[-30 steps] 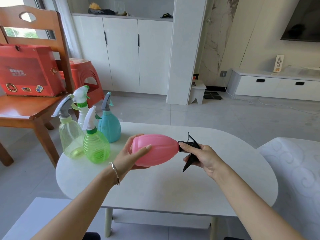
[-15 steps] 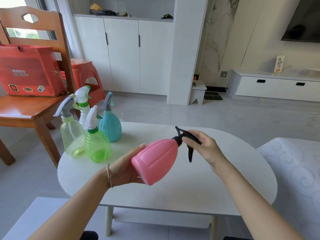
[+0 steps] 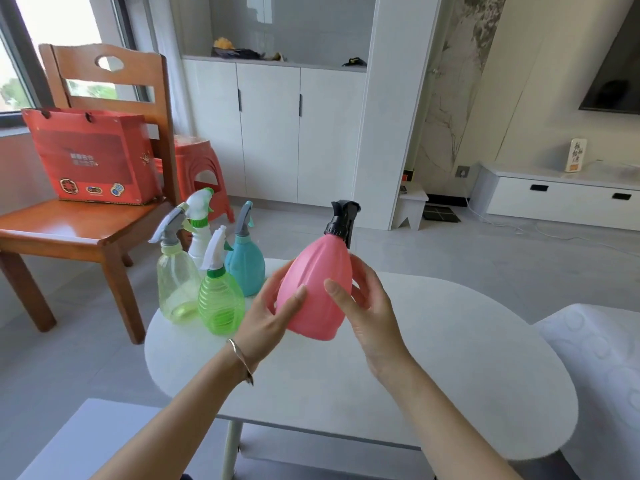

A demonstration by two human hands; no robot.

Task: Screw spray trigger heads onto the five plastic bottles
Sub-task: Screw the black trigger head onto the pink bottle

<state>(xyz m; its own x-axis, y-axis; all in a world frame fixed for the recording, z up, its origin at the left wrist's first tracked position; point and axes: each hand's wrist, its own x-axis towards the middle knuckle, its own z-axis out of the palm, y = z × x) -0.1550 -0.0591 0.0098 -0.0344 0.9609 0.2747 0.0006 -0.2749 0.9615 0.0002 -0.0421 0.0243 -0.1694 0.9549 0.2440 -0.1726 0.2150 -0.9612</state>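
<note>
Pink bottle (image 3: 317,289), black trigger head (image 3: 341,216)

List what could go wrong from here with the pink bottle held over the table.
The pink bottle is held above the table, gripped at its smooth sides by the left hand and right hand; it could slip.
The green bottle and its three neighbours crowd the table's left edge; setting the pink one beside them could knock one off.
Whether the black trigger head is fully tight cannot be seen; it may loosen.
</note>
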